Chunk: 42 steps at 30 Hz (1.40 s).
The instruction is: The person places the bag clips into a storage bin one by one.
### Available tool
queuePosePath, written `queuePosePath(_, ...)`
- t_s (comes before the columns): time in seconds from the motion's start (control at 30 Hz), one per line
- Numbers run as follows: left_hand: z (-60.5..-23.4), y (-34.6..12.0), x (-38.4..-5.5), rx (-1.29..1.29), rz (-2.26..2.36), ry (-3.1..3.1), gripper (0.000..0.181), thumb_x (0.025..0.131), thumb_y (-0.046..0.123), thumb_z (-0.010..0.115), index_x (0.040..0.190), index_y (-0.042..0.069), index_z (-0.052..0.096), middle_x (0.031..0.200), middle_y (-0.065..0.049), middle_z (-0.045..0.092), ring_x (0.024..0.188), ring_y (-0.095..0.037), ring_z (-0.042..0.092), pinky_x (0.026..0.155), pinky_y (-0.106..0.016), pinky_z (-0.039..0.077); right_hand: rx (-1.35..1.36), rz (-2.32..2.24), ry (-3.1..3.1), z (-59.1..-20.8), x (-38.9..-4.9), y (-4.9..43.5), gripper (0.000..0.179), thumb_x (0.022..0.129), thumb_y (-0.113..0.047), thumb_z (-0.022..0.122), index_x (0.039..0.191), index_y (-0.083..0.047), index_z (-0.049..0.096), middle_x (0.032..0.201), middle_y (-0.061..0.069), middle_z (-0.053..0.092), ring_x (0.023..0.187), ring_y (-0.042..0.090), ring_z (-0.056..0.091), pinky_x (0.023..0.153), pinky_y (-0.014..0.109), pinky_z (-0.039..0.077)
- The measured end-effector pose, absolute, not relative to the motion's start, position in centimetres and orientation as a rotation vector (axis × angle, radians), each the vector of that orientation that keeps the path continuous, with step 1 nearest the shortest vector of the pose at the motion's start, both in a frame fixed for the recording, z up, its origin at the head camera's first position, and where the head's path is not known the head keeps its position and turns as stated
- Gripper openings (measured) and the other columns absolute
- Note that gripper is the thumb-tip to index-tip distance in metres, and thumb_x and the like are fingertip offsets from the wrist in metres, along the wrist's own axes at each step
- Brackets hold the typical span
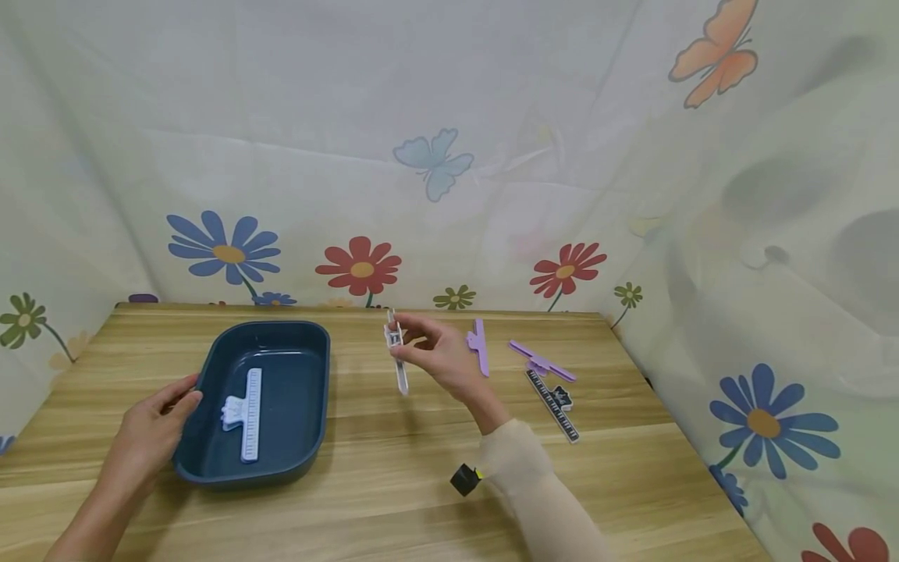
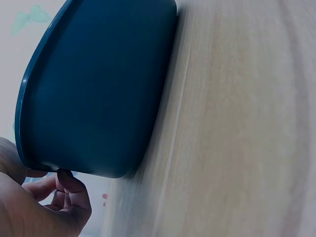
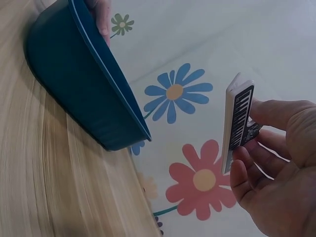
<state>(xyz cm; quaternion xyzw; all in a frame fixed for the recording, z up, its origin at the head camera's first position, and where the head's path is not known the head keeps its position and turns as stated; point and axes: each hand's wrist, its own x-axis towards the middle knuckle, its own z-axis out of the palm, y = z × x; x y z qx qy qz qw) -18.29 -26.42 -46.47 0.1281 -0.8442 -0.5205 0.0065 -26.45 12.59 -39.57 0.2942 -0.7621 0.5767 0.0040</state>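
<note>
My left hand (image 1: 149, 429) pinches the left rim of a dark blue plastic basin (image 1: 298, 406), thumb and fingers at the edge in the left wrist view. Inside the basin lies a pale blue-white bag clip (image 1: 250, 414). In my right hand (image 1: 444, 357) is another bag clip (image 3: 240, 118), gripped by its handle between thumb and fingers. Black-and-white piano keys mark its bar, which is raised above the table to the right of the basin.
On the wooden table (image 1: 393, 499), right of my right hand, lie two purple clips (image 1: 481, 347) and a black piano-key clip (image 1: 555, 406). A small black box (image 1: 465, 479) shows beside the right sleeve. A flowered cloth (image 1: 295, 172) hangs behind the table.
</note>
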Motion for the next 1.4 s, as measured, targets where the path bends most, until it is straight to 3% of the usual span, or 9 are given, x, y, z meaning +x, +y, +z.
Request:
queuePosePath(0.57,-46.4,-26.4,-18.2,0.382,-1.625,-2.640,0.064,0.112,0.042,0.036,0.160,0.000,0.030,0.161,-0.034,0.027,0.143,-0.055,0.030,0.109,-0.071,0.032,1.032,1.834,-2.368,-39.6,-26.1,8.9,0.047,0.095,-0.005,0.074,0.140,0.001,0.061,0.123,0.014,0.068,0.099,0.025,0.062,0.085,0.026,0.056)
queuePosePath(0.8,-46.4,-26.5,-18.2,0.380,-1.625,-2.638,0.066,0.112,0.045,0.035,0.161,0.001,0.029,0.161,-0.034,0.026,0.144,-0.055,0.029,0.109,-0.071,0.031,1.048,1.826,-2.396,-39.5,-25.9,7.2,0.047,0.095,-0.007,0.075,0.140,-0.002,0.062,0.122,0.011,0.069,0.098,0.015,0.062,0.088,0.032,0.057)
queuePosePath(1.4,-46.5,-26.6,-18.2,0.352,-1.606,-2.646,0.067,0.112,0.046,0.036,0.160,0.001,0.029,0.160,-0.035,0.026,0.144,-0.057,0.028,0.109,-0.072,0.029,1.085,1.794,-2.439,-39.4,-25.2,2.6,0.050,0.093,-0.010,0.078,0.141,-0.006,0.064,0.119,-0.001,0.071,0.092,0.005,0.061,0.086,0.024,0.057)
